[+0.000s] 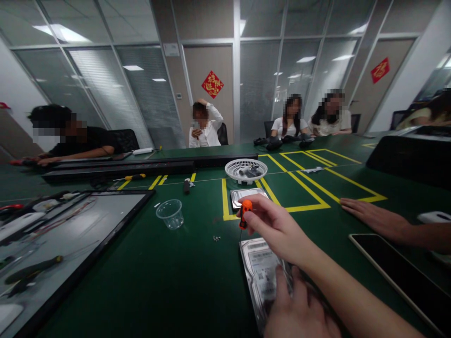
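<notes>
My right hand [271, 223] is closed around the orange and black handle of a small screwdriver [246, 213]. The screwdriver stands upright, its thin shaft pointing down to the far left corner of a hard drive [259, 258]. On the label side of that drive, nearer to me, rests my left hand [299, 305] with its fingers stretched out and apart; part of it lies below the picture's edge. Several tiny screws [216, 238] sit loose on the table left of the drive. A second hard drive [239, 195] lies just beyond my right hand.
Left stand a clear plastic cup [170, 215] and a large flat panel [116, 211] with tools on it. A white basket [230, 169] holds dark parts. On the right are another person's hand [373, 218] and a dark-screened tablet [398, 277]. Several people sit across the table.
</notes>
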The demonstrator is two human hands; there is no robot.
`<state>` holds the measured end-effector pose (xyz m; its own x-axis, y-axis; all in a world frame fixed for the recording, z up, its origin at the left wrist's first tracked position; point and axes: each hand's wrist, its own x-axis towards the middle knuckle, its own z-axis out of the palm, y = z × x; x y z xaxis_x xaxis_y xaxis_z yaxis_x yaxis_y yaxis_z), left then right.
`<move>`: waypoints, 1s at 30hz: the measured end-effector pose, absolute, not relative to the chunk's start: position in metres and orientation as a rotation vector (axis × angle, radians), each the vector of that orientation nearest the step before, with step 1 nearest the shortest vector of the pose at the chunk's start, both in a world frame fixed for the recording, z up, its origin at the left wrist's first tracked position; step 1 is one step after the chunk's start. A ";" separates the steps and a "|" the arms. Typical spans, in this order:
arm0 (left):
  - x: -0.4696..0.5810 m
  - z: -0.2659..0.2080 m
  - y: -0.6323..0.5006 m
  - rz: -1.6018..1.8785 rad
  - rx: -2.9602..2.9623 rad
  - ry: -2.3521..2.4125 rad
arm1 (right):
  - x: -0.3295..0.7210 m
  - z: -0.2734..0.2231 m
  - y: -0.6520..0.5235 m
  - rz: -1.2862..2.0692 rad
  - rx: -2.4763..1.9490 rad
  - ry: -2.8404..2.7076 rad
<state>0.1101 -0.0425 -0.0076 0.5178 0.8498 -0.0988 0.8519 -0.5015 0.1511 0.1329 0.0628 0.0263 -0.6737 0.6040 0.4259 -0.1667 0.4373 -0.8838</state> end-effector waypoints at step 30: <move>0.091 0.017 -0.037 -0.327 2.291 1.503 | 0.101 0.015 0.066 1.249 -0.391 -1.905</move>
